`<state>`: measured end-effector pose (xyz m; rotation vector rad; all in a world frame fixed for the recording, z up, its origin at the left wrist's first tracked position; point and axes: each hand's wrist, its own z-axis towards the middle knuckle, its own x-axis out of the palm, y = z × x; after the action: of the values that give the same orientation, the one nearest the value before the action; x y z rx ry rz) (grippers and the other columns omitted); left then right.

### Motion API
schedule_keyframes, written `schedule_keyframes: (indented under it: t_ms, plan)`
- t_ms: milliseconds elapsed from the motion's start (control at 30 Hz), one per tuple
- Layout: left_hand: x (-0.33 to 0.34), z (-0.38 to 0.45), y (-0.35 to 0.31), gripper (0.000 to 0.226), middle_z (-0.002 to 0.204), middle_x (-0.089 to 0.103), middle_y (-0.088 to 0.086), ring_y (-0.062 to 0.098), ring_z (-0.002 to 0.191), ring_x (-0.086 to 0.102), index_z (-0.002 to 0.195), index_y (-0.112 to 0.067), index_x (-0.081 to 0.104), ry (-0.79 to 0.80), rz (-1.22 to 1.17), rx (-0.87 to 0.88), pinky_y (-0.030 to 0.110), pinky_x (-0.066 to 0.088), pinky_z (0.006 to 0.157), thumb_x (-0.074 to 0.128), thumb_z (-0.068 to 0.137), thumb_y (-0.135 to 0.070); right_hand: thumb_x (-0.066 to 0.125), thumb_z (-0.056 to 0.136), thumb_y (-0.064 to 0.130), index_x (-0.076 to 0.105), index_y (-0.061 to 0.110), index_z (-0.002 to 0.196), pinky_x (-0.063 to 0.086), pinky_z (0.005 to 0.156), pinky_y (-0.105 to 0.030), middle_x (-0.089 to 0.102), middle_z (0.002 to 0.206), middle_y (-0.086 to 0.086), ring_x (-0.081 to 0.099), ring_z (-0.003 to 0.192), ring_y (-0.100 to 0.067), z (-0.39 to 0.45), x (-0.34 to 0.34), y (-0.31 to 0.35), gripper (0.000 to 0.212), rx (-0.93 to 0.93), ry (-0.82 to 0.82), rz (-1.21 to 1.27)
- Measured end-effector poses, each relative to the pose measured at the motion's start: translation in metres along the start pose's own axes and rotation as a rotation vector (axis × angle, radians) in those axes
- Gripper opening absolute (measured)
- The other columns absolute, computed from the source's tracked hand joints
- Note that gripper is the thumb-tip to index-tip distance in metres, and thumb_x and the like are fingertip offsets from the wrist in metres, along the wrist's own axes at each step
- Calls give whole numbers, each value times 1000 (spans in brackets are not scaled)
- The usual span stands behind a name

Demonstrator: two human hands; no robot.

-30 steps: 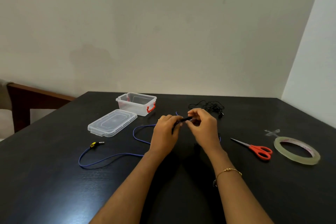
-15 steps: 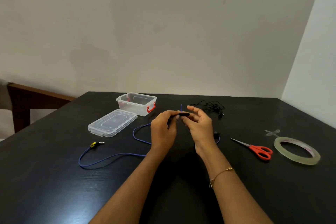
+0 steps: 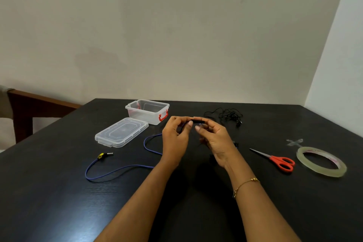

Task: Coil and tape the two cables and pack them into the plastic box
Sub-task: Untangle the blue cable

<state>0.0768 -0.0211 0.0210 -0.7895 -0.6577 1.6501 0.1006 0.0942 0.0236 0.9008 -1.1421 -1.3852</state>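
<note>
1. Pinching, we see both hands raised over the table (image 3: 59,192) centre: left hand (image 3: 175,139) and right hand (image 3: 215,141) each grip the black plug (image 3: 198,120) end of the blue cable (image 3: 117,170) with their fingertips.
2. Cable trails to 8 o'clock; its yellow jack (image 3: 103,155) lies flat.
3. Plastic box (image 3: 147,111) open at 11 o'clock, lid (image 3: 121,131) beside it; black cable (image 3: 225,116) tangled at 1 o'clock.
4. Scissors (image 3: 275,160) and tape roll (image 3: 322,165) at 3 o'clock.
5. Versus 0.5 s ago: right fingers curled closed onto the plug.
</note>
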Motion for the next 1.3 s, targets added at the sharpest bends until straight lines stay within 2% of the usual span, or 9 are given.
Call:
schedule_keyframes:
  t_ms: [167, 300, 433, 500, 667, 833, 967, 1133, 1300]
  plan:
    - [0, 1, 0, 14, 88, 54, -14, -2, 82, 52, 100, -10, 63, -11, -50, -54, 1, 42, 71, 57, 87, -9, 59, 88, 11, 66, 21, 87, 48, 73, -27, 62, 85, 4, 55, 86, -12, 1, 0, 1, 12, 39, -33, 33]
    - [-1, 2, 1, 12, 90, 57, -8, 0, 83, 53, 97, -13, 64, -14, -81, -100, 1, 43, 70, 58, 87, -11, 61, 86, 12, 66, 19, 86, 50, 80, -32, 65, 88, 1, 59, 93, -14, 1, -2, 2, 9, 37, -15, 67]
    - [2, 2, 5, 7, 95, 57, 0, 7, 89, 53, 93, -14, 63, 32, -14, -94, 13, 44, 73, 59, 87, -14, 64, 84, 16, 65, 17, 90, 50, 80, -34, 67, 91, -3, 62, 94, -19, 2, 2, 1, 7, 18, -56, 28]
    - [2, 2, 7, 10, 97, 58, 2, 9, 91, 53, 94, -11, 64, 55, 18, -96, 12, 42, 74, 59, 87, -14, 65, 84, 15, 65, 16, 90, 51, 82, -33, 68, 91, -4, 63, 94, -19, 2, 4, 1, 6, 19, -102, 12]
    - [1, 1, 6, 11, 95, 62, 1, 2, 85, 54, 95, -11, 65, 53, 23, -91, 10, 42, 70, 59, 87, -15, 66, 83, 11, 63, 13, 93, 52, 79, -30, 70, 96, -8, 66, 94, -21, 3, 6, -1, 12, 42, -146, 65]
    - [1, 1, 4, 12, 93, 62, -4, 0, 86, 56, 96, -13, 66, 63, -21, -109, 15, 47, 76, 60, 86, -11, 68, 80, 9, 58, 16, 94, 51, 78, -31, 68, 91, -3, 65, 89, -18, 3, 6, 1, 19, 51, -126, 122]
    - [2, 0, 3, 15, 91, 63, -7, 7, 93, 59, 96, -16, 67, 73, -73, -154, 19, 47, 84, 60, 85, -9, 66, 82, 7, 54, 15, 101, 50, 75, -30, 68, 90, -3, 65, 92, -20, 4, 6, 1, 25, 60, -109, 135]
    - [0, 1, 2, 14, 92, 62, -7, 2, 90, 56, 95, -16, 67, 3, -66, -174, 10, 42, 74, 61, 85, -9, 57, 86, 2, 50, 17, 100, 54, 79, -32, 65, 83, -4, 66, 83, -19, 3, 5, 2, 22, 46, -111, 54]
    - [-2, 2, 4, 17, 93, 58, -7, -5, 80, 52, 100, -11, 66, -58, -4, -167, 4, 42, 64, 59, 86, -7, 49, 89, -1, 56, 12, 94, 48, 59, -21, 54, 68, -3, 51, 57, -9, 0, 4, 6, 16, -9, -86, -146]
